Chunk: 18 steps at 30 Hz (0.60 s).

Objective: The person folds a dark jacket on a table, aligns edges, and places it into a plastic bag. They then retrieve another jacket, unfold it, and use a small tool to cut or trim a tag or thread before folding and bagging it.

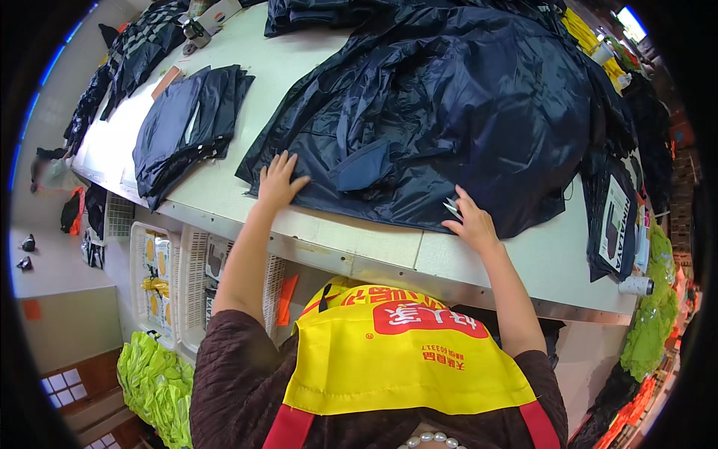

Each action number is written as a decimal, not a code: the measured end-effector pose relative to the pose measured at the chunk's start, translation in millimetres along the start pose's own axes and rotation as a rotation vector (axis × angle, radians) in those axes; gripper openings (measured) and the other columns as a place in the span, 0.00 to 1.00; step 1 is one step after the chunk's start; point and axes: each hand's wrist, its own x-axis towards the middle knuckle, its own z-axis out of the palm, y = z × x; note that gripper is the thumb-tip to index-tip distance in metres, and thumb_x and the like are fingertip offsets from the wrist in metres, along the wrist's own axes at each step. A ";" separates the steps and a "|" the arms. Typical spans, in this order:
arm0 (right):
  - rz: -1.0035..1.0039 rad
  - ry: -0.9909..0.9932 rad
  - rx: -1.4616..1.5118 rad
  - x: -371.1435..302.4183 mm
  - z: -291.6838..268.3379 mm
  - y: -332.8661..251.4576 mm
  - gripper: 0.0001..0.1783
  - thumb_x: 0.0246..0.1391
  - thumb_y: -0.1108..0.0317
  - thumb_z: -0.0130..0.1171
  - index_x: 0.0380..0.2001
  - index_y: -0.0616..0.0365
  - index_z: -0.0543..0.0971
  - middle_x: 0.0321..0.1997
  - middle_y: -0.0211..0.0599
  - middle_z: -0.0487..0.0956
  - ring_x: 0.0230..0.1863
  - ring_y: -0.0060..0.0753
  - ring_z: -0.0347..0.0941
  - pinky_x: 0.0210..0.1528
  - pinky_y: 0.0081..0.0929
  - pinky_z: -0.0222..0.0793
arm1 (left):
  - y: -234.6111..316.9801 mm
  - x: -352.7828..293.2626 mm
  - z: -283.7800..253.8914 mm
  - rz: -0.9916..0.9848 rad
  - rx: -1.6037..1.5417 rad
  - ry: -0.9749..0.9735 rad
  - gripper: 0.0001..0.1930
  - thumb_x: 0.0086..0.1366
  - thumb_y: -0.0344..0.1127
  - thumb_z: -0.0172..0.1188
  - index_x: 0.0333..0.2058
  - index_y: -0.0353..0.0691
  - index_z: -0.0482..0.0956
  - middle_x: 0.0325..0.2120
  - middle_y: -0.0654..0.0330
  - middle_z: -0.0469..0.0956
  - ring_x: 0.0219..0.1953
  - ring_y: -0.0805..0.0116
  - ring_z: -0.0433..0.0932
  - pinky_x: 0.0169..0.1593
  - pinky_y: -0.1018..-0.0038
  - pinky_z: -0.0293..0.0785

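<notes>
A large dark navy garment (479,112) of thin shiny fabric lies spread and wrinkled over the white table. My left hand (280,182) rests on its near left corner with the fingers spread. At its near edge, further right, my right hand (475,222) holds small metal thread snips (452,207); their two pointed blades stick out to the left between thumb and fingers, and the rest is hidden in the palm. Between my hands, a lighter blue flap of fabric (364,166) shows on the garment.
A stack of folded dark garments (191,123) lies on the table's left. At the right are a dark package with a printed label (615,217) and a white thread spool (636,286). White plastic baskets (185,277) stand below the table edge. Bright green fabric (153,382) is heaped lower left.
</notes>
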 end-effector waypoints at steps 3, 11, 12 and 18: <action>0.074 0.048 0.009 -18.0 7.9 14.7 0.15 0.47 0.64 0.62 0.30 0.61 0.69 0.55 0.46 0.72 0.32 0.52 0.75 0.34 0.34 0.72 | 1.4 -31.8 16.6 0.009 -0.018 0.112 0.35 0.61 0.58 0.50 0.60 0.41 0.59 0.61 0.49 0.58 0.64 0.52 0.54 0.63 0.52 0.48; 0.188 0.037 0.212 30.6 -8.9 -55.7 0.11 0.51 0.66 0.59 0.30 0.63 0.73 0.31 0.45 0.77 0.27 0.44 0.72 0.33 0.29 0.68 | 59.4 -5.3 -29.0 0.187 -0.640 0.027 0.27 0.51 0.44 0.65 0.48 0.37 0.74 0.52 0.49 0.69 0.57 0.51 0.64 0.58 0.63 0.61; 0.152 0.081 0.288 44.1 -9.4 -73.0 0.11 0.51 0.66 0.60 0.30 0.63 0.73 0.30 0.44 0.76 0.27 0.42 0.72 0.33 0.28 0.68 | 67.3 -0.3 -28.8 0.287 -0.668 0.004 0.26 0.50 0.39 0.66 0.48 0.38 0.74 0.51 0.49 0.70 0.56 0.51 0.65 0.57 0.65 0.63; -0.158 0.021 0.392 107.5 -0.3 -158.2 0.27 0.36 0.61 0.72 0.37 0.61 0.70 0.36 0.42 0.76 0.30 0.36 0.72 0.35 0.25 0.69 | 91.3 35.8 -57.4 0.243 -1.231 -0.255 0.08 0.56 0.32 0.61 0.33 0.34 0.78 0.28 0.60 0.78 0.31 0.70 0.75 0.38 0.76 0.70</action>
